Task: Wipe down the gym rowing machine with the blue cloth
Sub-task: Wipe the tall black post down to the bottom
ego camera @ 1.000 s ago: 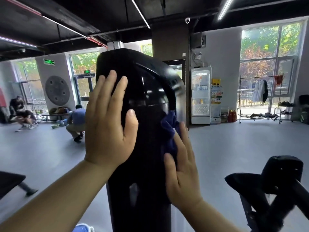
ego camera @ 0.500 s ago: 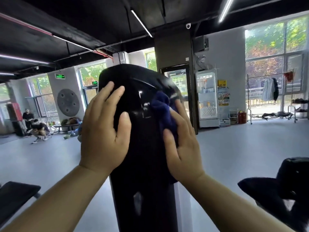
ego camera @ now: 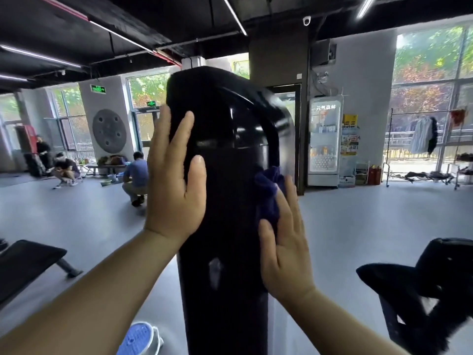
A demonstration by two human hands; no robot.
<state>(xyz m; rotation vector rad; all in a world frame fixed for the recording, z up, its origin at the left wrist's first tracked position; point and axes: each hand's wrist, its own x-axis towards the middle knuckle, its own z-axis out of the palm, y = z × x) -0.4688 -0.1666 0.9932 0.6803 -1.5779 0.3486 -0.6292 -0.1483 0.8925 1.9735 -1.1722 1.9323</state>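
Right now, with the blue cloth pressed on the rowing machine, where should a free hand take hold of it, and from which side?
Take the bunched upper fold of the blue cloth, which stands out above the fingertips of the right hand. Come from the right, pinching it: its other face lies against the black housing, and the flat palm covers the lower part.

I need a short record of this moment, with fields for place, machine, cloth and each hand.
place: gym hall, drinks fridge at the back
machine: rowing machine, glossy black upright housing
cloth: blue cloth, bunched on the housing's right side
left: left hand flat on the housing's left side, fingers straight
right: right hand presses the cloth against the housing
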